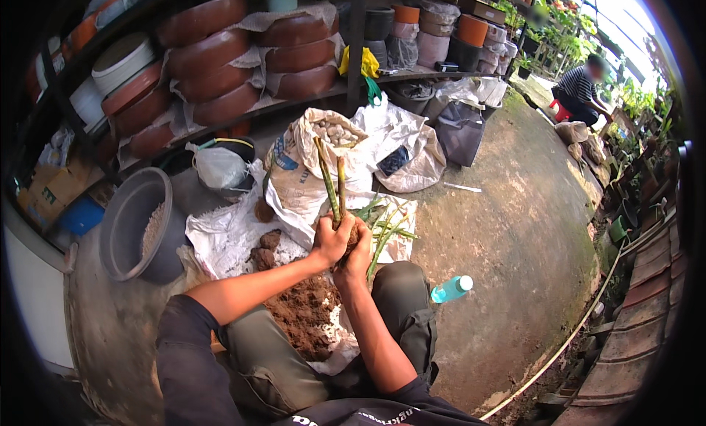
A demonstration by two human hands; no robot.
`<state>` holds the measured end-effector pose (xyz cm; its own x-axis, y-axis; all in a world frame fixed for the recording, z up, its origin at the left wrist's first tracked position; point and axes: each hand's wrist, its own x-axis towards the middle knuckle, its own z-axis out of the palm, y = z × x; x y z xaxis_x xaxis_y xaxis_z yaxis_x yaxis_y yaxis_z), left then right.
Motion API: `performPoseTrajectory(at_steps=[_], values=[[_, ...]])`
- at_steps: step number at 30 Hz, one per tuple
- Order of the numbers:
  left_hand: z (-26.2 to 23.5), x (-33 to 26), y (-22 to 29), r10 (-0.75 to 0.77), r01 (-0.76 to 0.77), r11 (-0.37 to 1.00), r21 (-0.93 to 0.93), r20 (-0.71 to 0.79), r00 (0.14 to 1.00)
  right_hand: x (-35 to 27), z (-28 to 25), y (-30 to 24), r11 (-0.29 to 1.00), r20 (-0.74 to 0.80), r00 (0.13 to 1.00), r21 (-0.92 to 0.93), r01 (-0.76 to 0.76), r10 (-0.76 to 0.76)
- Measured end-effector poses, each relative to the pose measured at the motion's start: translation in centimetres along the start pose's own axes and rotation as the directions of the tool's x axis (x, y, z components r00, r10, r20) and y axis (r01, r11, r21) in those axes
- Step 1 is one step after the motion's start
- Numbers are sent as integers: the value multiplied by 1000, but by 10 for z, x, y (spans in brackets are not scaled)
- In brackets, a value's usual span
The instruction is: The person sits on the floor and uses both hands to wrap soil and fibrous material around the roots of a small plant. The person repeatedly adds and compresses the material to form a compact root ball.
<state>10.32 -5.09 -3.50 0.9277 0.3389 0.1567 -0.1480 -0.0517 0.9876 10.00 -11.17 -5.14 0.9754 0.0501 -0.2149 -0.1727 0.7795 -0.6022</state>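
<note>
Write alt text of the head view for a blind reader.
The left hand and right hand hold a brown clump with two upright stems; loose soil lies between the legs. A tub is to the left, a bottle to the right; behind are sacks and shelved pots, with another person farther off.

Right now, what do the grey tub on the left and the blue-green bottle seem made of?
Grey tub: probably plastic, smooth and dull, judging by its thin, even rim. Blue-green bottle: likely plastic, translucent-looking, given its paler patches; glass remains possible.
</note>
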Motion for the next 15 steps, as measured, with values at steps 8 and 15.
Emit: performPoseTrajectory(at_steps=[8,15], values=[[0,-9,38,271,-322,900,294,201,941,0,0,-17,979,179,979,154,-130,101],[-9,-7,27,507,-543,726,421,205,837,-16,3,-23,997,154,988,-72,0,11]])
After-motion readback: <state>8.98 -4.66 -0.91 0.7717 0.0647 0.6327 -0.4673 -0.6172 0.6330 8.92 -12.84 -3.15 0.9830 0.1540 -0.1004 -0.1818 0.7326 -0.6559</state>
